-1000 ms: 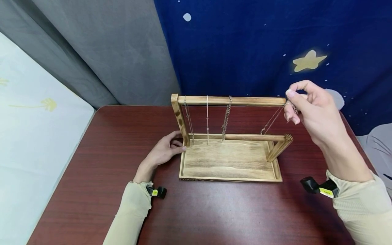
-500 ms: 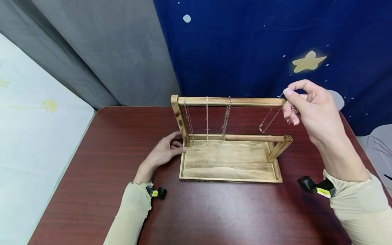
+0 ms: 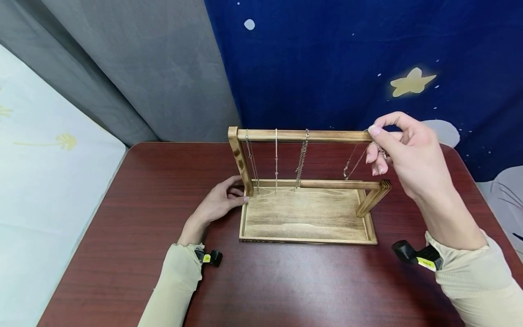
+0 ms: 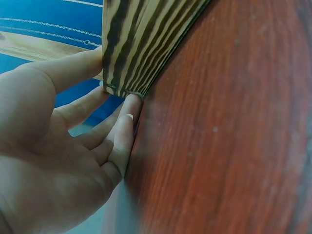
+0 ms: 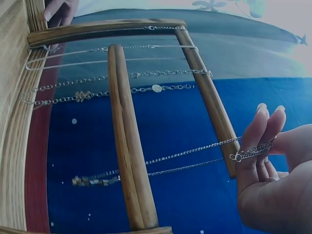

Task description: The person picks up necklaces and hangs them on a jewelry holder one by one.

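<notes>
A wooden jewelry stand with a tray base stands on the table. My left hand grips its back left corner; in the left wrist view the thumb and fingers lie against the striped wood. At the right end of the upper bar, my right hand pinches a thin chain necklace. The necklace's beaded section hangs low, and its clasp end drapes over the fingers. Several other chains hang to the left on the bar, among them a pale one and a thicker one.
A lower bar runs in front of the upper one, ending at a slanted right support. The reddish-brown table extends around the stand. Behind it hang a grey curtain and a blue one.
My right hand has shifted left along the upper bar and slightly down, carrying the necklace with it. The left hand has stayed at the stand's corner.
</notes>
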Demonstrator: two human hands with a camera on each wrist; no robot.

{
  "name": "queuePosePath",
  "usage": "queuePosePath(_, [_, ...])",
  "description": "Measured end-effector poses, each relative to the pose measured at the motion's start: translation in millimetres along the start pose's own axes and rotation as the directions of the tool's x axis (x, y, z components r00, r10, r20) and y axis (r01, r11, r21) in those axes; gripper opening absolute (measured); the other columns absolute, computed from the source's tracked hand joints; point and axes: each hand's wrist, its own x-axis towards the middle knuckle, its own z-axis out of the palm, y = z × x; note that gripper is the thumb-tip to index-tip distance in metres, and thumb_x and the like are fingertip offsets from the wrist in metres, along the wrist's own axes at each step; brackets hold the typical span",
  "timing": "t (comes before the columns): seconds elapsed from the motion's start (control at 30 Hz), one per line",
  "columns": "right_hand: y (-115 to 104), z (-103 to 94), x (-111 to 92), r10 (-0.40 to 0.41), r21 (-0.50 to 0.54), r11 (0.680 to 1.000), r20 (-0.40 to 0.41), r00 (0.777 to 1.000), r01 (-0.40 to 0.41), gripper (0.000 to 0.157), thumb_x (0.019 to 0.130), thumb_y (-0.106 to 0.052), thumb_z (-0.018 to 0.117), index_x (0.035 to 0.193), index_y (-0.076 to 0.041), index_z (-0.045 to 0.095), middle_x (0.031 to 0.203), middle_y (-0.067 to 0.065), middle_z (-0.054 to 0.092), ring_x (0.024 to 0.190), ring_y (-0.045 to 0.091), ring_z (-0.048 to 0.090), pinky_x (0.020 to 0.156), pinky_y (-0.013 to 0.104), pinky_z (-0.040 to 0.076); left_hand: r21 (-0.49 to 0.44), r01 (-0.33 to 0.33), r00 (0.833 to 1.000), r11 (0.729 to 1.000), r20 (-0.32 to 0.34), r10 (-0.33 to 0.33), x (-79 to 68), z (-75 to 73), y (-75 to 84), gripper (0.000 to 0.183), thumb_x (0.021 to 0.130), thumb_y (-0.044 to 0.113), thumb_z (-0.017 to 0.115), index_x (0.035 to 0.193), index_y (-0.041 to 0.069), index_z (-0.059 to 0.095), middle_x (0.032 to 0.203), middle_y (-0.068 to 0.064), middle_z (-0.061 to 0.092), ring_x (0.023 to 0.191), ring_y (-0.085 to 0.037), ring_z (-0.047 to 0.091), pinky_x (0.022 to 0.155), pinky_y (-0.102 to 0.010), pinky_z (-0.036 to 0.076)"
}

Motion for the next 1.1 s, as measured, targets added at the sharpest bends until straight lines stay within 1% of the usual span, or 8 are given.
queuePosePath(0.13, [1, 3.4, -1, -0.005, -0.008, 1.000, 0.020, 1.000, 0.006, 0.011, 0.096, -0.002, 0.063, 0.098, 0.005, 0.055, 0.056, 0.013, 0.062, 0.035, 0.018, 0.046, 0.042, 0.029, 0.048, 0.001, 0.001, 1.000, 1.000, 0.001, -0.001, 0.4, 0.1, 0.7, 0.067, 0.092, 0.016, 0.073, 0.150, 0.007, 0.041, 0.135, -0.014, 0.056, 0.108, -0.027, 0.063, 0.088, -0.037, 0.051])
queuePosePath(0.3, [2, 6.9, -2, 0.000, 0.007, 1.000, 0.044, 0.999, 0.000, 0.010, 0.097, -0.002, 0.062, 0.098, 0.004, 0.054, 0.056, 0.013, 0.062, 0.034, 0.019, 0.045, 0.041, 0.029, 0.047, 0.001, 0.005, 1.000, 1.000, 0.008, -0.006, 1.6, -0.1, 1.2, 0.067, 0.092, 0.016, 0.073, 0.150, 0.009, 0.041, 0.136, -0.013, 0.055, 0.108, -0.026, 0.062, 0.089, -0.039, 0.051])
queuePosePath(0.47, [3, 11.3, -3, 0.013, 0.004, 1.000, 0.051, 0.999, -0.013, 0.011, 0.097, -0.003, 0.063, 0.099, 0.003, 0.054, 0.056, 0.013, 0.062, 0.035, 0.018, 0.046, 0.041, 0.028, 0.047, 0.009, 0.002, 1.000, 1.000, 0.008, -0.002, 2.6, -0.3, 2.3, 0.065, 0.092, 0.016, 0.073, 0.149, 0.009, 0.042, 0.136, -0.012, 0.056, 0.108, -0.026, 0.062, 0.089, -0.040, 0.051])
queuePosePath(0.63, [4, 19.5, -2, 0.018, -0.037, 0.999, 0.055, 0.998, -0.016, 0.011, 0.097, -0.005, 0.063, 0.098, 0.003, 0.055, 0.057, 0.012, 0.062, 0.035, 0.018, 0.047, 0.042, 0.029, 0.047, 0.014, 0.002, 1.000, 1.000, 0.001, -0.002, 2.0, -0.7, 2.2, 0.066, 0.092, 0.016, 0.073, 0.150, 0.009, 0.042, 0.136, -0.012, 0.056, 0.109, -0.026, 0.062, 0.089, -0.040, 0.051])
queuePosePath(0.8, [4, 27.2, 1, 0.011, -0.075, 0.997, 0.048, 0.999, -0.007, 0.011, 0.097, -0.006, 0.064, 0.098, 0.002, 0.057, 0.058, 0.012, 0.063, 0.037, 0.020, 0.052, 0.044, 0.030, 0.050, 0.009, 0.009, 1.000, 1.000, 0.002, -0.009, 1.1, -0.9, 1.6, 0.067, 0.092, 0.017, 0.073, 0.150, 0.009, 0.041, 0.137, -0.012, 0.055, 0.109, -0.026, 0.062, 0.089, -0.040, 0.051])
queuePosePath(0.93, [4, 32.0, 2, 0.025, -0.102, 0.995, 0.042, 0.999, -0.021, 0.006, 0.098, -0.006, 0.063, 0.098, -0.001, 0.058, 0.060, 0.013, 0.065, 0.040, 0.021, 0.056, 0.048, 0.031, 0.052, 0.000, 0.015, 1.000, 1.000, 0.004, -0.015, 0.3, -0.5, 1.8, 0.066, 0.092, 0.017, 0.073, 0.150, 0.010, 0.042, 0.137, -0.011, 0.055, 0.108, -0.025, 0.062, 0.088, -0.039, 0.051])
queuePosePath(1.1, [6, 37.4, 2, 0.043, -0.115, 0.993, 0.043, 0.998, -0.038, 0.006, 0.097, -0.006, 0.063, 0.096, -0.003, 0.058, 0.062, 0.012, 0.066, 0.042, 0.020, 0.056, 0.051, 0.030, 0.052, 0.006, 0.005, 1.000, 1.000, 0.005, -0.005, 0.1, 0.3, 0.8, 0.066, 0.092, 0.016, 0.072, 0.150, 0.008, 0.041, 0.138, -0.013, 0.054, 0.108, -0.026, 0.062, 0.087, -0.037, 0.051])
